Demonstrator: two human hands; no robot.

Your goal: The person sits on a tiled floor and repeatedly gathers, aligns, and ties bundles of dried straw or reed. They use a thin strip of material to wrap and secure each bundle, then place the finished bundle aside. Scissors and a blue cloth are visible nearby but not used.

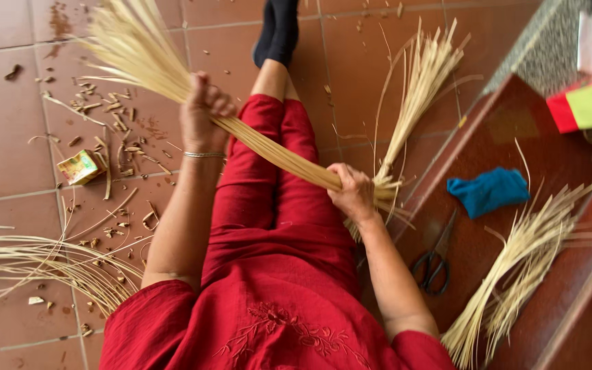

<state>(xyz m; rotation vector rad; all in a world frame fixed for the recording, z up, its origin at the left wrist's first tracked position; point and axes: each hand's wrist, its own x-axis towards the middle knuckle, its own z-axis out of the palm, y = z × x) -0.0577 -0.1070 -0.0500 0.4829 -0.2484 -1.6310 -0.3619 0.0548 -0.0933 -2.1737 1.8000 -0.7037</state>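
A long bundle of pale straw strips [268,147] lies slanted across my lap, over my red trousers. My left hand [203,109] grips it near its upper fanned end, which spreads toward the top left. My right hand [352,193] is closed around the lower end of the same bundle, where the strips bend. From there a second fan of strips [419,82] rises up and to the right. A thin bracelet sits on my left wrist.
A loose sheaf of straw [42,264] lies on the tiled floor at left, among scraps and a small yellow-green carton [80,167]. On the red step at right lie black scissors [434,264], a blue cloth [489,192] and another straw sheaf [515,267].
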